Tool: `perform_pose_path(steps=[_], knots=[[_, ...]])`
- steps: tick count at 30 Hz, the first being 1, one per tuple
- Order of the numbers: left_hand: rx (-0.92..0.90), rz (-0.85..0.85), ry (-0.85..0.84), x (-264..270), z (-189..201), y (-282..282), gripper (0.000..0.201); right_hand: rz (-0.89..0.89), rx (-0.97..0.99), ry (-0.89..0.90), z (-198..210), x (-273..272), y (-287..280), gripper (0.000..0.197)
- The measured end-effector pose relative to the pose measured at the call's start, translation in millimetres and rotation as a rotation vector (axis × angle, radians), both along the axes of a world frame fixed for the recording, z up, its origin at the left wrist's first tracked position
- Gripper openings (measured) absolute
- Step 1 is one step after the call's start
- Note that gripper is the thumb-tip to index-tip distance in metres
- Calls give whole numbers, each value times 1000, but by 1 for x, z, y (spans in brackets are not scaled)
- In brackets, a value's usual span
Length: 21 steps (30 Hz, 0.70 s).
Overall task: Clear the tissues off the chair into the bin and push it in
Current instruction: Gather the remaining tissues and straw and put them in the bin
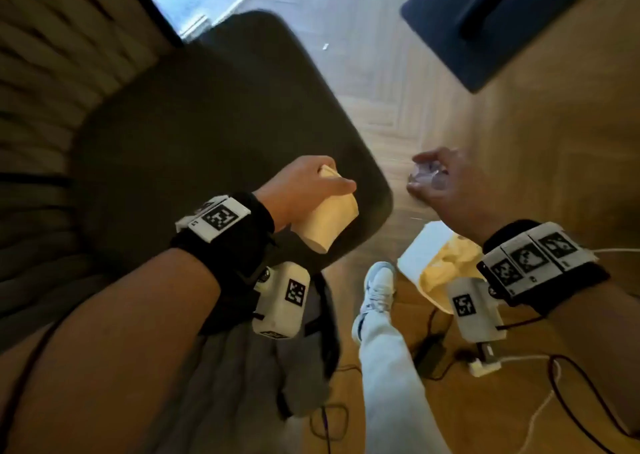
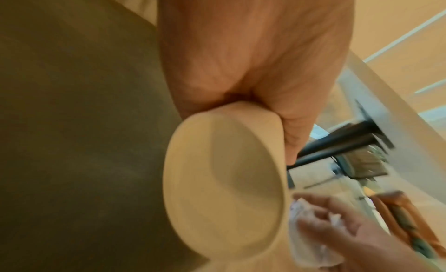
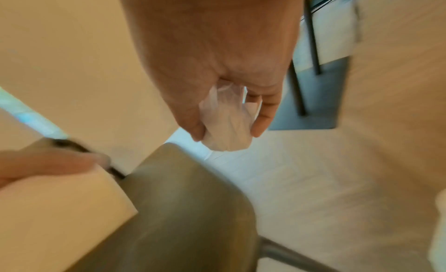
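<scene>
The chair's dark seat (image 1: 207, 135) fills the middle of the head view. Over its front right corner my left hand (image 1: 311, 183) grips a cream paper cup (image 1: 329, 220), tilted; its base faces the left wrist camera (image 2: 229, 180). To the right of the seat, over the wooden floor, my right hand (image 1: 446, 183) holds a crumpled white tissue (image 1: 427, 176) in its curled fingers, clearer in the right wrist view (image 3: 226, 121). The white bin (image 1: 415, 253) with a cream liner stands on the floor below my right wrist, partly hidden by it.
A ribbed chair back (image 1: 52, 73) rises at the left. A dark blue slab (image 1: 502, 21) lies on the floor at the upper right. My leg and white shoe (image 1: 377, 287) stand beside the bin. Cables and a black adapter (image 1: 429, 349) lie near my foot.
</scene>
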<state>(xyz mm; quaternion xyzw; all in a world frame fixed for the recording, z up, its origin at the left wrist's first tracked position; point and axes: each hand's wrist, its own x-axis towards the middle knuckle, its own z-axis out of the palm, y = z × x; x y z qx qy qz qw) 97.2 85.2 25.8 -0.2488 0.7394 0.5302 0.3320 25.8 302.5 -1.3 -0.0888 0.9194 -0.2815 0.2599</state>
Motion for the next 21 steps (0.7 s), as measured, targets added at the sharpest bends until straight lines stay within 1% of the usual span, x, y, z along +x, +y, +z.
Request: perform_pose_path(steps=[3, 5, 7, 9, 12, 15, 18, 19, 21], knots=[[29, -57, 47, -53, -3, 79, 20, -195, 81, -82, -17, -12, 96, 36], [14, -112, 72, -81, -15, 133, 20, -296, 127, -143, -37, -12, 153, 36], [-1, -195, 74, -100, -36, 185, 21, -374, 162, -184, -63, -7, 199, 35], [-37, -292, 43, -109, -64, 232, 21, -446, 182, -224, -95, 0, 234, 37], [-68, -413, -52, -109, -120, 288, 36, -530, 189, -322, -147, 14, 259, 37], [-169, -486, -101, -99, -177, 323, 33, -674, 109, -397, -195, 24, 262, 39], [-188, -454, -143, -81, -229, 344, 38, -764, 1, -415, -229, 31, 258, 41], [-164, -428, -172, -73, -242, 350, 38, -764, -15, -411, -235, 33, 258, 41], [-73, -382, -268, -60, -255, 356, 40, -734, -14, -386, -244, 36, 262, 42]])
